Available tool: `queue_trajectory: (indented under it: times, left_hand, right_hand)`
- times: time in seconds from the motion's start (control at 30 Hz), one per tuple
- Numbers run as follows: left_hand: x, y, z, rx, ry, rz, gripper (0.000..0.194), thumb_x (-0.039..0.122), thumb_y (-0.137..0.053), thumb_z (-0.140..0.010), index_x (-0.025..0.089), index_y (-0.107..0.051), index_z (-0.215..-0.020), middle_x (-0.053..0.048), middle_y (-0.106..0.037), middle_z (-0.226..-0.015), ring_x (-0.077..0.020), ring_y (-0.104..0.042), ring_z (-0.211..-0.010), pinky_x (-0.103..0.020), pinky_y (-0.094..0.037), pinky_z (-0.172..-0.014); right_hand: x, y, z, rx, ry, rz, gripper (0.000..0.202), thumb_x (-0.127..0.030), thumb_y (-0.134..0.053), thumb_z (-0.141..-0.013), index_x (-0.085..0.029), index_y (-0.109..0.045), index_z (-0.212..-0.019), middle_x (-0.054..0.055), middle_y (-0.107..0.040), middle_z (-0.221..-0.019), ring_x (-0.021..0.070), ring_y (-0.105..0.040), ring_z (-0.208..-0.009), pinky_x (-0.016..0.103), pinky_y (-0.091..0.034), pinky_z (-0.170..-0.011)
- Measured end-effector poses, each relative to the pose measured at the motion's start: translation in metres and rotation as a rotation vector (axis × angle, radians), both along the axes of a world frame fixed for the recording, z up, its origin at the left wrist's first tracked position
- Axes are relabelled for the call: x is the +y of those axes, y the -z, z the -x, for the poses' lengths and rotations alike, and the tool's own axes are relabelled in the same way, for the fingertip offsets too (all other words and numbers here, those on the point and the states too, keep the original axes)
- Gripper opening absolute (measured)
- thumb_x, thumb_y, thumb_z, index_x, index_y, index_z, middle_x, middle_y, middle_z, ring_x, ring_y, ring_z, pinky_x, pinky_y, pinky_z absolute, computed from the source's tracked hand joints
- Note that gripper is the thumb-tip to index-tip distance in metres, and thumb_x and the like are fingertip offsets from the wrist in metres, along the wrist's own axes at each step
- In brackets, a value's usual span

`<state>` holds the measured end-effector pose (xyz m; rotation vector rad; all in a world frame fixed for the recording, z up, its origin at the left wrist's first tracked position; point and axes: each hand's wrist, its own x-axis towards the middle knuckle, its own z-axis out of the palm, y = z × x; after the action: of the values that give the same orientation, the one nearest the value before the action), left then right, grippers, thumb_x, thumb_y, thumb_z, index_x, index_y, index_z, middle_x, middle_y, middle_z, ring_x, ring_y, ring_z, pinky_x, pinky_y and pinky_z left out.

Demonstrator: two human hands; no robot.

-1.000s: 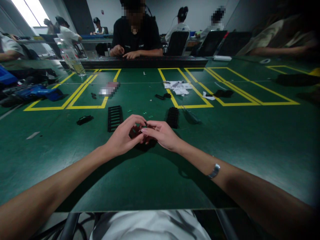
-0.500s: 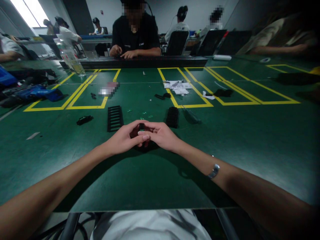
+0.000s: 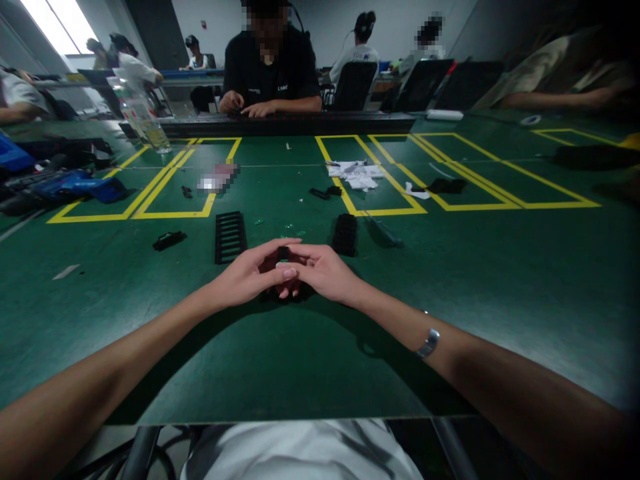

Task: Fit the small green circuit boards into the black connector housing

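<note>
Fingers (image 3: 306,251) round part-hidden blk pc (image 3: 283,253)

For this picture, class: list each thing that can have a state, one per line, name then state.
Left hand: curled, grip meeting the other hand
Right hand: curled, closed around a small dark part
Small dark part: held between both hands, mostly hidden
Slotted black tray: lying on the table
Green bits: scattered
White papers: rumpled
Clear bottle: standing
Silvery band: worn on right forearm
</note>
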<state>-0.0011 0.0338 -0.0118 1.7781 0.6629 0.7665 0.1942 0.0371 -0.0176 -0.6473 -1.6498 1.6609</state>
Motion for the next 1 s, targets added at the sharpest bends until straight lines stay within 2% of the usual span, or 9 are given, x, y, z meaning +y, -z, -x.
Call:
queue_trajectory:
  times: [0.27,0.47,0.7,1.0]
  left_hand:
    - [0.0017,0.0015,0.0001,-0.016,-0.004,-0.004,0.054,0.03,-0.064,-0.094,0.025,-0.048,-0.145,-0.009,-0.069,-0.112,-0.014,-0.069,-0.076,-0.024,-0.058,-0.067]
    - [0.001,0.0006,-0.0008,-0.025,0.013,0.053,0.057,0.03,-0.064,-0.094,0.025,-0.046,-0.147,-0.01,-0.07,-0.114,-0.0145,-0.07,-0.075,-0.026,-0.058,-0.068]
    - [0.0011,-0.0003,-0.0002,-0.008,0.014,0.061,0.055,0.032,-0.064,-0.094,0.026,-0.047,-0.147,-0.006,-0.072,-0.098,-0.0155,-0.07,-0.072,-0.023,-0.055,-0.061]
    - [0.0019,0.0014,0.0002,-0.019,0.007,0.036,0.056,0.032,-0.065,-0.093,0.026,-0.048,-0.146,-0.007,-0.072,-0.099,-0.0157,-0.07,-0.072,-0.023,-0.056,-0.06]
  right_hand:
    - [0.0012,0.0046,-0.0017,-0.003,-0.012,-0.024,0.02,-0.035,-0.064,-0.094,-0.017,-0.066,-0.103,0.003,-0.073,-0.078,0.0167,-0.073,-0.066,0.025,-0.056,-0.055]
    - [0.001,0.0049,-0.0019,-0.003,-0.016,-0.016,0.022,-0.037,-0.064,-0.094,-0.017,-0.065,-0.103,0.004,-0.073,-0.081,0.0165,-0.073,-0.065,0.024,-0.056,-0.053]
    - [-0.0004,0.0035,-0.0023,0.003,-0.02,-0.022,0.026,-0.039,-0.066,-0.093,-0.014,-0.065,-0.1,0.005,-0.073,-0.078,0.0161,-0.073,-0.062,0.021,-0.054,-0.05]
    - [0.0009,0.004,-0.0015,0.0,-0.014,-0.009,0.026,-0.04,-0.067,-0.092,-0.014,-0.065,-0.098,0.004,-0.073,-0.077,0.0154,-0.073,-0.062,0.021,-0.055,-0.05]
